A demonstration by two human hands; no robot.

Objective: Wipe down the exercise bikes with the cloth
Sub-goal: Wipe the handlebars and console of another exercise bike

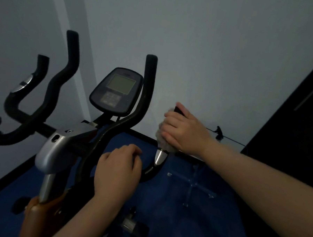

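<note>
The right hand (183,129) grips the cloth (162,139) round the exercise bike's (59,149) right handlebar (150,169); the left hand (117,171) curls round that bar's lower bend.

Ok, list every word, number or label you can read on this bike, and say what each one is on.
No text can be read in this picture.
Console: the screen looks blank, with no digits showing.
Button panel under the screen: marks are there, but too blurred and dim to read.
Silver housing on the bike frame: no label shows.
Cloth under the right hand and the handlebar held by the left hand: no print visible.
</note>
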